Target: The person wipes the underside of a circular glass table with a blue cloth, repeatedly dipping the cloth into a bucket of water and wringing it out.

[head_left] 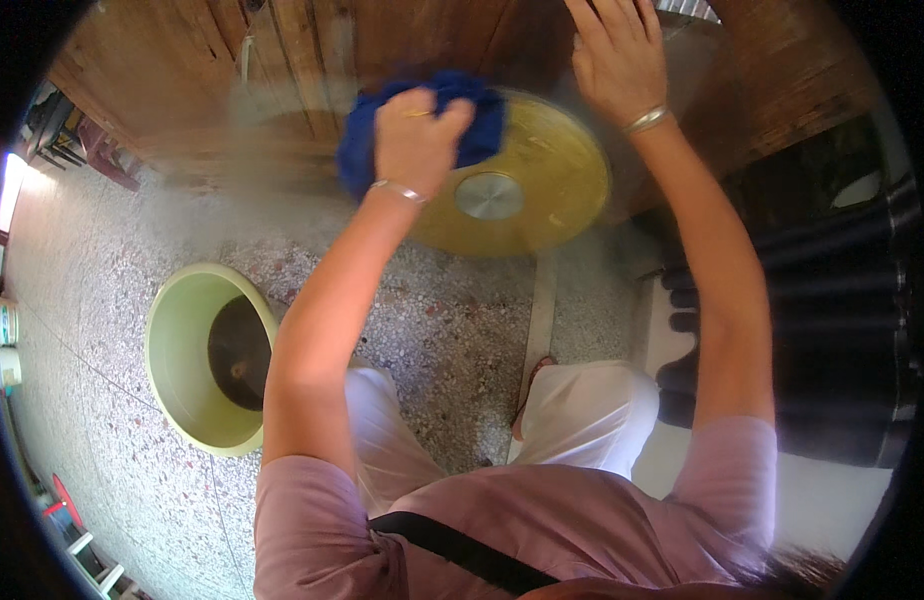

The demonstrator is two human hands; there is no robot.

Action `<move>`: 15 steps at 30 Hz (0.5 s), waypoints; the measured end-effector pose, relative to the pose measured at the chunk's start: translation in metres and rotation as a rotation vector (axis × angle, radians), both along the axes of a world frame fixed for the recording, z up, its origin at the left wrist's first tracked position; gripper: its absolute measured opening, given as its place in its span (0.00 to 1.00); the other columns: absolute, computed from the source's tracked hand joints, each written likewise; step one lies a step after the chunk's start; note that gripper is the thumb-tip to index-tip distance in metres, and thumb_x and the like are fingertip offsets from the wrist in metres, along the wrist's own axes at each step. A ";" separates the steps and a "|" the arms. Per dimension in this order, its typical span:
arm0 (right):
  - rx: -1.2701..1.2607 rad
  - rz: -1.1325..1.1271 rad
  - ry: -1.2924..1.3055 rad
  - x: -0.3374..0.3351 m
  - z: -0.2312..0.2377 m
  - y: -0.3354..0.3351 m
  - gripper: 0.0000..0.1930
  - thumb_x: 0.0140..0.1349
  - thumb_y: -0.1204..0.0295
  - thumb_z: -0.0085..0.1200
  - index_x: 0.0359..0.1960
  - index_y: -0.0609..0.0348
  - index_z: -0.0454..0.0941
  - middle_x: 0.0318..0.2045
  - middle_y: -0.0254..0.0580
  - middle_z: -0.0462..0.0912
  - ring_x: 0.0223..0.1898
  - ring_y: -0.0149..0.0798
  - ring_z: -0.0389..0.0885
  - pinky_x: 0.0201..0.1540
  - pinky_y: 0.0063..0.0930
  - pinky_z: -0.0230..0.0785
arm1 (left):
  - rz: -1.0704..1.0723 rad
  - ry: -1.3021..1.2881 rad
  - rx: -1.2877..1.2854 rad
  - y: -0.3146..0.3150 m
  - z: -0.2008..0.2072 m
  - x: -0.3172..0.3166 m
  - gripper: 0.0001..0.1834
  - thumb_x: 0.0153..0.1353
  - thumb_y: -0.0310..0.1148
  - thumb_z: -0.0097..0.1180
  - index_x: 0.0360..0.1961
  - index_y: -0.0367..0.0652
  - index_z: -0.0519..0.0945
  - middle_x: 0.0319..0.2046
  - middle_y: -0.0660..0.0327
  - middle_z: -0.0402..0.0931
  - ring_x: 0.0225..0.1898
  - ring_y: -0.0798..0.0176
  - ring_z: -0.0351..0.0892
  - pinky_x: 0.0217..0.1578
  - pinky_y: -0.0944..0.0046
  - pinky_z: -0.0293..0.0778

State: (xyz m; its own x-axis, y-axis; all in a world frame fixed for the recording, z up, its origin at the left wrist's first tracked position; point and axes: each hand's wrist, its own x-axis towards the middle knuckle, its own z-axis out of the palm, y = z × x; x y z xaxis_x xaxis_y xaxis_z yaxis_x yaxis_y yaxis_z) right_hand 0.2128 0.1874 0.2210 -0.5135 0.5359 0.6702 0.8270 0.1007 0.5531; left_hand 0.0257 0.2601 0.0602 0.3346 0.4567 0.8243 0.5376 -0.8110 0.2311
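My left hand [418,140] is closed on a bunched blue cloth [480,118], slightly smeared by motion. The cloth lies over the left part of a round yellowish disc [562,180] with a silver metal hub [489,196] at its middle. A hazy see-through surface, which looks like glass, spreads around the disc; its full outline cannot be made out. Further right, my right hand [622,70] lies flat with its fingers stretched out and nothing held. Its fingertips are near the top edge of the view, over brown wood [432,40].
A pale green bucket [167,340] holding dark water stands on the speckled floor [112,300] to my left. Dark pleated cloth [812,350] hangs on the right. Stools [57,130] and a red item [67,500] are at the far left. Wooden boards run across the top.
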 end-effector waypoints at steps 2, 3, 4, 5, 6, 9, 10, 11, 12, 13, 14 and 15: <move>0.000 0.020 -0.003 -0.002 0.000 0.001 0.22 0.53 0.74 0.45 0.52 0.65 0.67 0.56 0.53 0.65 0.59 0.52 0.63 0.60 0.48 0.50 | 0.152 -0.053 -0.102 0.008 -0.029 -0.040 0.12 0.44 0.25 0.51 0.33 0.47 0.75 0.27 0.55 0.69 0.33 0.47 0.68 0.33 0.51 0.63; 0.005 0.032 -0.004 -0.001 -0.001 0.003 0.22 0.53 0.74 0.45 0.52 0.65 0.67 0.56 0.54 0.65 0.59 0.52 0.63 0.59 0.49 0.51 | 0.213 -0.097 -0.021 0.008 -0.034 -0.055 0.13 0.43 0.24 0.52 0.34 0.45 0.76 0.28 0.54 0.70 0.33 0.46 0.68 0.35 0.49 0.64; 0.008 0.028 -0.007 0.002 -0.004 0.003 0.23 0.53 0.74 0.45 0.52 0.65 0.67 0.56 0.55 0.65 0.58 0.53 0.63 0.59 0.49 0.51 | 0.249 -0.105 -0.037 0.005 -0.040 -0.057 0.14 0.42 0.24 0.52 0.34 0.46 0.76 0.29 0.53 0.70 0.34 0.45 0.68 0.36 0.49 0.64; -0.005 0.011 -0.009 0.003 -0.007 0.000 0.23 0.52 0.74 0.45 0.52 0.65 0.67 0.56 0.55 0.65 0.58 0.53 0.63 0.59 0.50 0.51 | 0.287 -0.112 -0.054 0.003 -0.049 -0.058 0.15 0.42 0.23 0.52 0.35 0.46 0.76 0.29 0.52 0.70 0.34 0.45 0.68 0.36 0.49 0.64; -0.007 -0.001 -0.014 0.002 -0.007 0.001 0.23 0.52 0.74 0.45 0.52 0.65 0.67 0.56 0.55 0.65 0.58 0.53 0.63 0.59 0.50 0.51 | 0.330 -0.123 -0.059 0.004 -0.046 -0.061 0.16 0.41 0.22 0.52 0.35 0.46 0.77 0.30 0.51 0.70 0.34 0.44 0.68 0.37 0.49 0.64; -0.027 -0.037 -0.022 0.000 -0.006 -0.004 0.23 0.52 0.74 0.44 0.53 0.65 0.67 0.56 0.55 0.65 0.58 0.53 0.62 0.60 0.49 0.50 | 0.349 -0.184 -0.141 0.001 -0.037 -0.037 0.21 0.39 0.21 0.52 0.40 0.45 0.75 0.36 0.45 0.67 0.44 0.41 0.63 0.46 0.51 0.61; -0.032 -0.049 -0.027 0.003 -0.006 -0.005 0.23 0.52 0.74 0.44 0.53 0.65 0.66 0.56 0.55 0.65 0.59 0.53 0.62 0.60 0.49 0.50 | 0.274 -0.149 -0.117 0.000 -0.021 -0.023 0.19 0.40 0.22 0.52 0.38 0.47 0.75 0.35 0.47 0.67 0.42 0.43 0.64 0.44 0.50 0.61; -0.010 -0.048 -0.015 0.006 -0.008 0.000 0.24 0.52 0.74 0.46 0.54 0.60 0.66 0.57 0.51 0.65 0.59 0.51 0.61 0.61 0.48 0.49 | 0.208 -0.112 -0.093 -0.002 0.003 -0.008 0.18 0.41 0.23 0.52 0.37 0.49 0.75 0.34 0.49 0.67 0.41 0.44 0.65 0.42 0.50 0.61; 0.010 -0.042 -0.004 0.009 -0.012 0.006 0.25 0.52 0.74 0.47 0.55 0.55 0.66 0.58 0.48 0.64 0.60 0.48 0.61 0.61 0.48 0.48 | 0.118 -0.064 -0.098 -0.002 0.023 0.006 0.17 0.42 0.24 0.51 0.36 0.52 0.75 0.33 0.51 0.67 0.39 0.46 0.66 0.38 0.51 0.61; 0.030 -0.035 0.006 0.011 -0.013 0.011 0.26 0.52 0.74 0.49 0.56 0.50 0.66 0.59 0.44 0.64 0.61 0.45 0.60 0.62 0.48 0.47 | 0.029 -0.016 -0.104 -0.001 0.042 0.020 0.15 0.43 0.26 0.51 0.35 0.55 0.75 0.32 0.54 0.67 0.36 0.49 0.67 0.35 0.52 0.61; 0.012 -0.054 -0.004 0.009 -0.014 0.011 0.26 0.52 0.75 0.46 0.56 0.55 0.65 0.60 0.44 0.63 0.62 0.44 0.59 0.63 0.45 0.46 | -0.010 -0.072 0.048 0.004 0.056 0.030 0.15 0.44 0.26 0.50 0.34 0.56 0.75 0.30 0.56 0.67 0.34 0.51 0.67 0.33 0.53 0.60; 0.005 -0.035 0.012 0.010 -0.013 0.012 0.25 0.52 0.75 0.47 0.56 0.54 0.66 0.60 0.44 0.63 0.62 0.43 0.59 0.63 0.45 0.46 | -0.060 -0.128 0.201 0.010 0.069 0.039 0.14 0.44 0.27 0.49 0.34 0.58 0.75 0.28 0.58 0.67 0.32 0.52 0.67 0.30 0.55 0.60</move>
